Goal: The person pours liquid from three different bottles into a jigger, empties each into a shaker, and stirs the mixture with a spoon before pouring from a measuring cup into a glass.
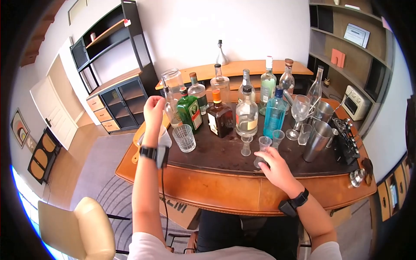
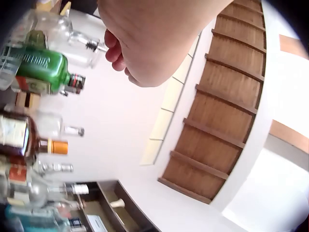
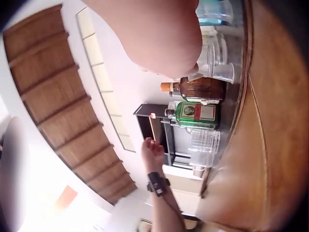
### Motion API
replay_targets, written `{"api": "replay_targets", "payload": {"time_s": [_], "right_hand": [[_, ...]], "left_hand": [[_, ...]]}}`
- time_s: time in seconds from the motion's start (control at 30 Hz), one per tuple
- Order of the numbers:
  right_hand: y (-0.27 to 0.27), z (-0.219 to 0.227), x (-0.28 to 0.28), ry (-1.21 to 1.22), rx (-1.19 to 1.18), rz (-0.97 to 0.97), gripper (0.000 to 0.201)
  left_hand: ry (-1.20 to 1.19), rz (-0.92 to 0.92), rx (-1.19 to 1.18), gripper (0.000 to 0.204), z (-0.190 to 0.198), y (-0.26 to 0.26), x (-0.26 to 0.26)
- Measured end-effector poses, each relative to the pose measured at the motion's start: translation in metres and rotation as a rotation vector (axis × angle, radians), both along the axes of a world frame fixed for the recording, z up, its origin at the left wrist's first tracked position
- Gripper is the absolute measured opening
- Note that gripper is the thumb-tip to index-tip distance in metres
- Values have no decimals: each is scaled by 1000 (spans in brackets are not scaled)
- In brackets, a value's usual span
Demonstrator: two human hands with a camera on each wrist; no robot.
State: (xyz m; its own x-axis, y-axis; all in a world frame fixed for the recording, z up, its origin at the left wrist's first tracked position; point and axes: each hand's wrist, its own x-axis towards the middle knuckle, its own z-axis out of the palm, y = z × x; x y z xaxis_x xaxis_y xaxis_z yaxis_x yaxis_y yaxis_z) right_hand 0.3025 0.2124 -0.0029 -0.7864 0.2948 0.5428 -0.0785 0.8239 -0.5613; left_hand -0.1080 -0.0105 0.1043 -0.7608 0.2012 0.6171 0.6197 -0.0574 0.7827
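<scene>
My left hand [image 1: 154,113] is raised at the left end of the table, fingers curled and nothing visible in them. In the head view it overlaps the edge of a clear bottle with a pour spout [image 1: 172,113]. The same hand [image 3: 153,151] shows in the right wrist view, lifted apart from the bottles. Over the table's front edge, my right hand [image 1: 277,170] pinches a small clear hourglass-shaped cup [image 1: 265,141] low down; the fingers partly cover it. Similar cups [image 1: 246,145] stand close beside it. A cut-glass tumbler [image 1: 186,141] is right of my left forearm.
Behind the cups stand a green bottle [image 1: 189,110], a dark brown bottle [image 1: 219,119], a blue bottle [image 1: 274,117] and several clear ones. To the right are a wine glass [image 1: 300,108], a metal shaker tin [image 1: 317,141] and a black device [image 1: 346,143]. A chair [image 1: 89,229] stands at left.
</scene>
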Motion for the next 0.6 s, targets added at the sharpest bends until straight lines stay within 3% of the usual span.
{"api": "replay_targets", "payload": {"time_s": [0.07, 0.13, 0.2, 0.3, 0.33, 0.4, 0.5, 0.6], "right_hand": [[5, -5, -1, -36, -18, 37, 37], [5, -9, 2, -48, -50, 51, 37], [5, -12, 4, -51, -75, 60, 37], [6, -13, 6, -49, -59, 49, 36], [6, -13, 6, -56, -65, 48, 36], [7, -16, 6, -67, -77, 43, 35], [8, -15, 5, -54, -61, 38, 35], [9, -15, 4, -36, -65, 36, 35]], "left_hand": [[0, 114, -186, 24, -17, 16, -69], [-34, 220, -407, 49, -27, 30, -97], [-2, 305, -627, 52, -52, 41, -152], [-68, 285, -777, 50, -48, 50, -149], [-193, 164, -647, 51, -55, 51, -163], [-221, 103, -525, 58, -51, 55, -148], [-202, 97, -459, 51, -73, 59, -194], [-172, 135, -398, 40, -68, 58, -186]]}}
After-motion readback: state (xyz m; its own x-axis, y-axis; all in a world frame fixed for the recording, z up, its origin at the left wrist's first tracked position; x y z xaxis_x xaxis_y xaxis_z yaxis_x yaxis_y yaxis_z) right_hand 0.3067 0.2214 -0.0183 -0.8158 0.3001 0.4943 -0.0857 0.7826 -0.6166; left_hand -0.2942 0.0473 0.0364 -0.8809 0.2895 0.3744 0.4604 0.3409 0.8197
